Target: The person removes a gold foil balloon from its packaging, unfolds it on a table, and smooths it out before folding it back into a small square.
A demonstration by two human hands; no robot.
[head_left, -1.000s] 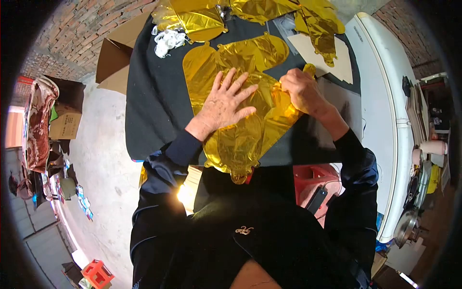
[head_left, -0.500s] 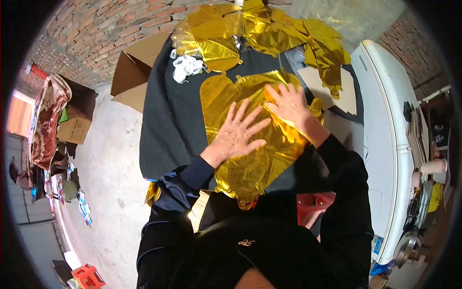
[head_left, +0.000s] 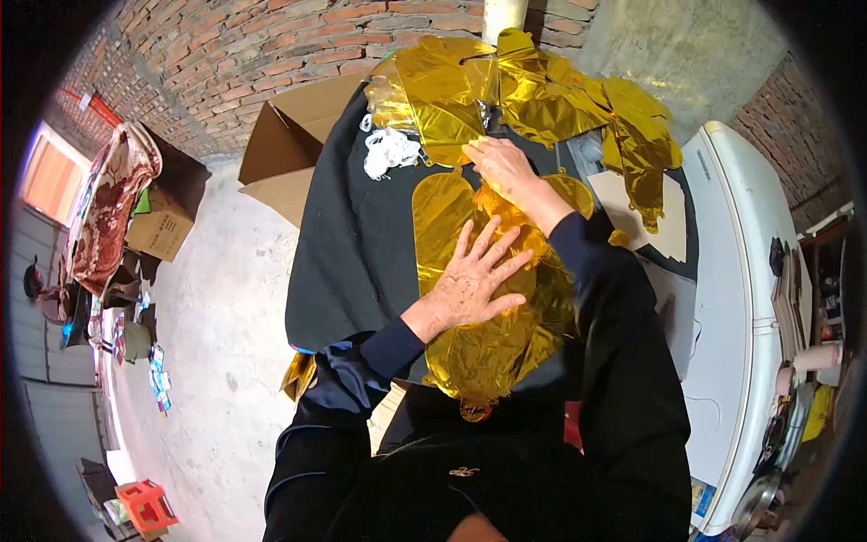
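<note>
Left grip (head_left: 470, 287): fingers spread, palm down flat on the gold foil piece (head_left: 440, 212). Right grip (head_left: 504, 170): farther out, at the far edge of that same foil, fingers bent; can't tell from my feed if it's pinching foil or just resting on it. Foil piece lies on the table, in front of the wearer, creased and shiny between the two grips, narrow tabbed end at the near table edge. My right forearm covers part of its right side.

Table is covered with black cloth (head_left: 339, 253). Beyond the right grip, more gold foil (head_left: 551, 107) lies heaped along the far edge. White string bundle (head_left: 391, 152) sits left of the heap. Pale card sheet (head_left: 673, 223) on the right, partly under hanging foil.

Off the table: open cardboard box (head_left: 282, 149) to the left, white appliance (head_left: 727, 298) to the right, red stool (head_left: 146, 506) lower left on the floor, brick wall (head_left: 262, 45) behind.
</note>
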